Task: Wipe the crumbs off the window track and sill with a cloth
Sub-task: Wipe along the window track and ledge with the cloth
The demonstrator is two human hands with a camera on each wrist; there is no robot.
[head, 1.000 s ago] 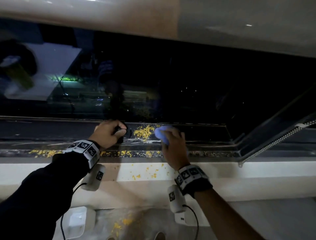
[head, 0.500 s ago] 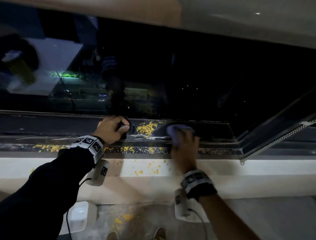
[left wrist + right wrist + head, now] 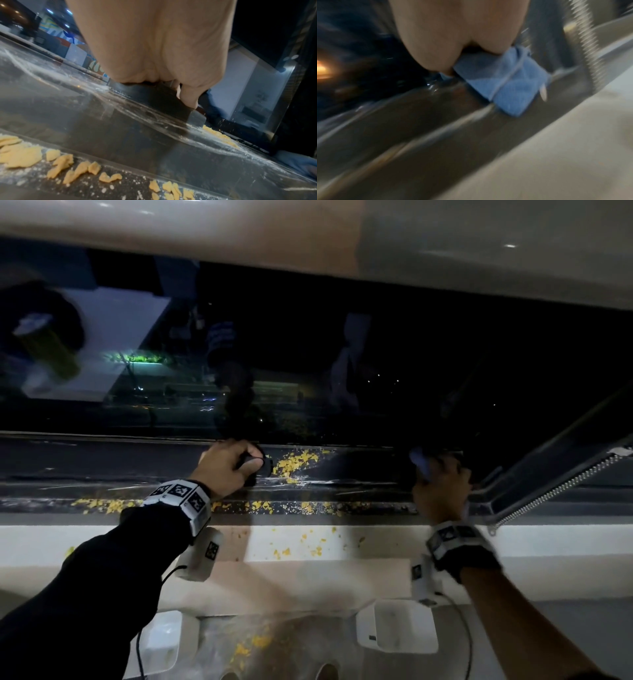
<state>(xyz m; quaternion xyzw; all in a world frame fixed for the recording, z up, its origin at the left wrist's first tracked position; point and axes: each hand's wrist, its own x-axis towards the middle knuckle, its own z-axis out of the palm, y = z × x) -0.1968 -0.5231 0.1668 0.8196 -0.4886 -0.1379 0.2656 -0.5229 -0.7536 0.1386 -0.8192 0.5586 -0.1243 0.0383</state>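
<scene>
- Folded soft blue microfibre cloth (image 3: 503, 83): light, limp, probably best bunched in the fist; at 2 o'clock on the dark metal window track (image 3: 359, 474).
- Right hand (image 3: 440, 491) fingers curled round it, cloth poking out beyond the fingertips.
- Left hand (image 3: 227, 465) gripping black window handle (image 3: 255, 462), 11 o'clock.
- Yellow flaky crumbs (image 3: 294, 463) between.

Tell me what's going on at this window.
A person is wiping yellow crumbs off the dark window track. The right hand holds a folded blue cloth at the track's right end. The left hand grips a black handle on the track. Crumbs lie in the track and on the white sill.
</scene>
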